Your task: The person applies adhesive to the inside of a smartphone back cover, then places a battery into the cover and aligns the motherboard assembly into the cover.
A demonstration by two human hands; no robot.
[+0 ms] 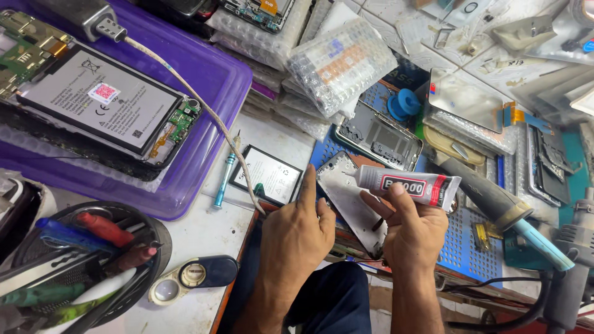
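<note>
My right hand [413, 230] grips a small glue tube [411, 184], white with a red and black label, its nozzle pointing left. My left hand [298, 230] rests beside it, index finger raised, touching the edge of a grey phone back plate [351, 201] that lies tilted between both hands. Whether the left fingers clasp the plate is hidden. A flat phone battery [267, 174] lies just left of my left hand.
A purple tray [210, 86] at upper left carries an opened phone with battery [99, 102] and a cable. A round tool cup [80, 266] sits lower left. A hot-air handle [495, 204], blue perforated mat [470, 247], bubble-wrapped parts [337, 62] and frames crowd the right.
</note>
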